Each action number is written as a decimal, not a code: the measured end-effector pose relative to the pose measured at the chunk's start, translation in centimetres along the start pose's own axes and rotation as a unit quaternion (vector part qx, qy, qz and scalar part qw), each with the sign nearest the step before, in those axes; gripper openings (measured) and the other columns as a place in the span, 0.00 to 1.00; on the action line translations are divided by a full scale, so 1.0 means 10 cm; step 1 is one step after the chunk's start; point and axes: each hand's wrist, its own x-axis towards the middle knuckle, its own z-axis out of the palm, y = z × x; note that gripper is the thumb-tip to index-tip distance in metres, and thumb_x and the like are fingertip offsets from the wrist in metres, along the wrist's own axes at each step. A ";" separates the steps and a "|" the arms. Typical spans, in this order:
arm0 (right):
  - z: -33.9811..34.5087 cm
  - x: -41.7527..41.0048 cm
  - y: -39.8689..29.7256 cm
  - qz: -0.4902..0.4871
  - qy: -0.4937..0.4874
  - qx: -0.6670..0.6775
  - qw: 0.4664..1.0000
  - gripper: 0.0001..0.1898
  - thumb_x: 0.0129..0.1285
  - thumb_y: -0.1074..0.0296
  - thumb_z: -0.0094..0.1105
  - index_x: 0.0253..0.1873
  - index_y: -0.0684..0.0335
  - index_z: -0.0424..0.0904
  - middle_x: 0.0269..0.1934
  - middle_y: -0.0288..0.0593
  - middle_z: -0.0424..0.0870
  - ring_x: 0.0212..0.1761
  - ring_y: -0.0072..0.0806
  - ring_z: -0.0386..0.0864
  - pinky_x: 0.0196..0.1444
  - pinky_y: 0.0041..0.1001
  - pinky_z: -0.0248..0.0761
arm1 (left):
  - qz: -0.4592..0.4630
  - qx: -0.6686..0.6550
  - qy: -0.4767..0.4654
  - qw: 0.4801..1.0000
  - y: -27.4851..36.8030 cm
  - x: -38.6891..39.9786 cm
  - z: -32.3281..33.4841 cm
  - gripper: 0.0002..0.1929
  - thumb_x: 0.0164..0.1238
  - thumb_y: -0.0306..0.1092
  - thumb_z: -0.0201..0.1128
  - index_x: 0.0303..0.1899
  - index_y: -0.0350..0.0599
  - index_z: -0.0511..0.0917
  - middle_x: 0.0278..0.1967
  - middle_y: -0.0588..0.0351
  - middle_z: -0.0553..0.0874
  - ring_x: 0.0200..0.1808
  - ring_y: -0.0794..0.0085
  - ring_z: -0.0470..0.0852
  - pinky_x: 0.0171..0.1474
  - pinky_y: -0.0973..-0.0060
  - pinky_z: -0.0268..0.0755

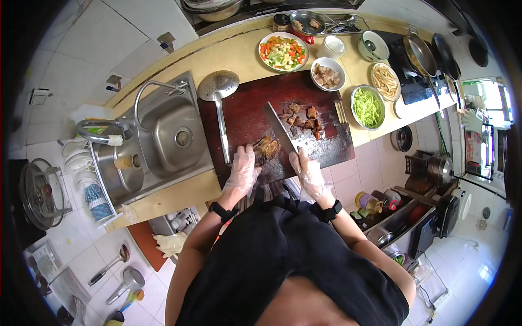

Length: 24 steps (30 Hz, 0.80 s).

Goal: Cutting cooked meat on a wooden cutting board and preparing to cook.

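Note:
On the dark red cutting board (253, 102), my left hand (244, 167), in a clear plastic glove, has its fingertips against a brown piece of cooked meat (267, 147). My right hand (308, 169), gloved too, grips a cleaver (281, 124) by its handle; the blade stands nearly edge-down between that piece and several chopped meat chunks (301, 121). To the left of the meat lies a perforated steel skimmer (220, 86), its handle pointing towards me. A white bowl of meat pieces (327, 74) rests at the board's far right corner.
A double steel sink (175, 138) with a faucet adjoins the board's left side. Beyond the board stands a plate of diced vegetables (283, 52). To the right are a bowl of shredded greens (367, 107), a plate of pale strips (385, 82) and a stove holding a frying pan (420, 54).

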 end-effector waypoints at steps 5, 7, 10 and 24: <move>0.10 0.02 0.00 -0.041 0.024 -0.021 0.999 0.10 0.70 0.64 0.50 0.41 0.66 0.67 0.20 0.60 0.76 0.24 0.56 0.78 0.24 0.48 0.67 | 0.024 -0.143 0.144 0.979 0.01 0.24 0.16 0.34 0.47 0.26 0.73 0.58 0.36 0.65 0.50 0.38 0.72 0.49 0.41 0.77 0.50 0.56 0.73; 0.13 0.09 -0.05 -0.039 0.030 -0.040 0.998 0.10 0.70 0.65 0.49 0.42 0.66 0.66 0.20 0.59 0.76 0.24 0.57 0.77 0.24 0.48 0.68 | 0.028 -0.157 0.163 0.974 0.02 0.35 0.20 0.35 0.47 0.28 0.74 0.59 0.37 0.65 0.50 0.38 0.71 0.49 0.41 0.76 0.50 0.56 0.73; 0.27 0.20 -0.01 -0.070 0.052 -0.069 0.994 0.09 0.70 0.65 0.49 0.43 0.66 0.65 0.20 0.60 0.76 0.24 0.58 0.77 0.24 0.49 0.67 | 0.052 -0.168 0.195 0.965 0.04 0.37 0.16 0.36 0.48 0.31 0.74 0.60 0.38 0.65 0.52 0.39 0.71 0.49 0.43 0.77 0.50 0.56 0.73; 0.58 0.51 0.23 0.019 0.073 -0.156 0.985 0.09 0.69 0.66 0.51 0.45 0.66 0.67 0.17 0.50 0.76 0.17 0.43 0.78 0.18 0.38 0.68 | -0.015 -0.183 0.417 0.890 -0.20 -0.04 -0.23 0.19 0.64 0.27 0.62 0.56 0.40 0.71 0.44 0.49 0.73 0.27 0.73 0.74 0.33 0.76 0.71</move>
